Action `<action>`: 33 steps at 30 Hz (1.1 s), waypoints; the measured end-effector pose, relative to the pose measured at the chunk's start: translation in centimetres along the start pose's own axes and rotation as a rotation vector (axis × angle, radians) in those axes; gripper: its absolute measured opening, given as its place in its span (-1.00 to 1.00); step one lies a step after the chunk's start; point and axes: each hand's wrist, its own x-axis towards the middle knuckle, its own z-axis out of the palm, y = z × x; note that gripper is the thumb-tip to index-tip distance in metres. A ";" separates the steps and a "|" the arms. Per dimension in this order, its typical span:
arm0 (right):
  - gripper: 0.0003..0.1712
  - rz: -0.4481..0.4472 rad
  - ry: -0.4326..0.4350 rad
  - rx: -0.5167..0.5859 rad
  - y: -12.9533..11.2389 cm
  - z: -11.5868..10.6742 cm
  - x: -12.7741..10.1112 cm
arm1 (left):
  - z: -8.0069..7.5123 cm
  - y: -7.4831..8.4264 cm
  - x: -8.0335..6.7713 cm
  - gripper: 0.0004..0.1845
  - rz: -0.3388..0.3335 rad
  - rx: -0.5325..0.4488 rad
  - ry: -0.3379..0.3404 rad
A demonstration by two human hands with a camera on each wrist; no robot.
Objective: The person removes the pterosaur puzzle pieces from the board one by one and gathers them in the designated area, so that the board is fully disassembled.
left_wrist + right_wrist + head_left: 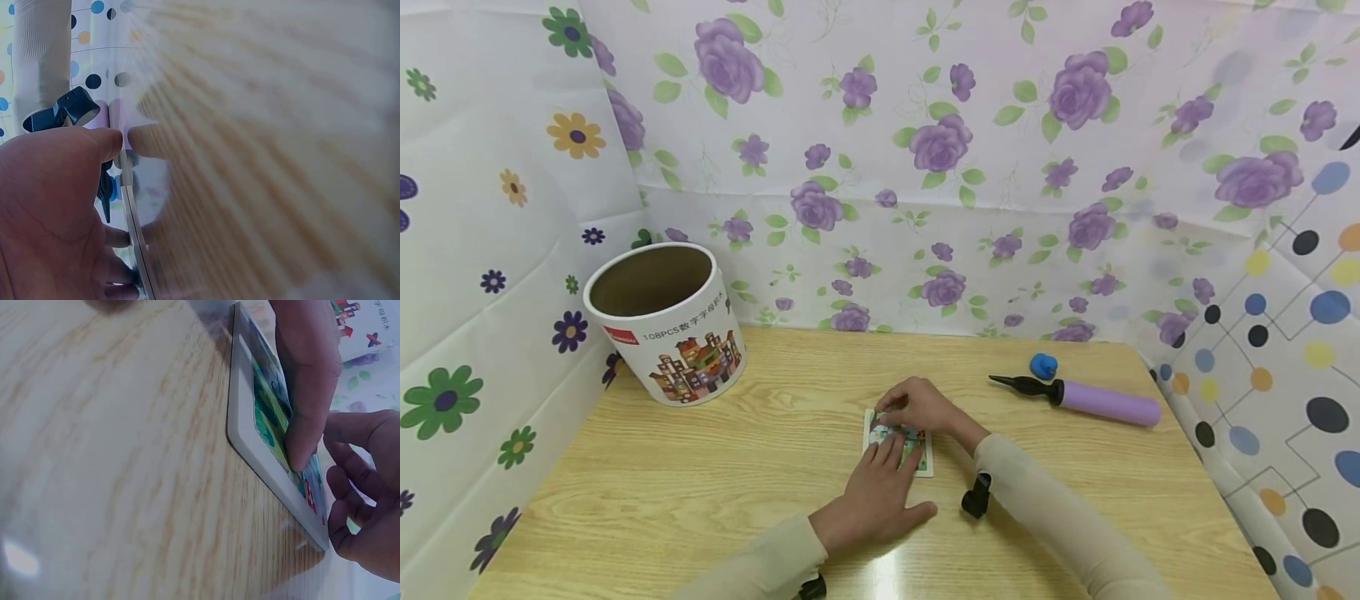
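On the wooden table lies a small picture board [927,467] with a white frame and a colourful picture, partly covered by both hands. My left hand [878,498] rests on its near part, fingers straight and spread, the thumb out to the side on the table. At the board's far edge is my right hand [923,405], its fingers bent and its thumb over the picture. In the right wrist view, a left finger [306,419] presses on the picture, and the right hand [369,487] curls beside the frame. Whether it pinches anything is hidden.
A large white bucket [730,367] with printed toy blocks stands at the back left. At the back right lie a purple hand pump [1108,403] with a black nozzle and a small blue toy [1043,366]. Patterned cloths surround the table [760,417] at back and sides.
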 end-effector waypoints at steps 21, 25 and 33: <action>-0.77 0.002 0.087 0.101 0.6 -2.3 -1.7 | 0.3 -0.2 0.1 -0.06 0.005 -0.005 0.014; -0.76 0.037 0.122 0.092 1.2 -3.4 -2.7 | 0.5 -0.3 0.2 -0.07 0.015 -0.004 0.031; -0.79 0.095 0.170 0.105 2.5 -5.4 -5.5 | 0.3 -0.2 0.0 -0.06 0.017 0.008 0.022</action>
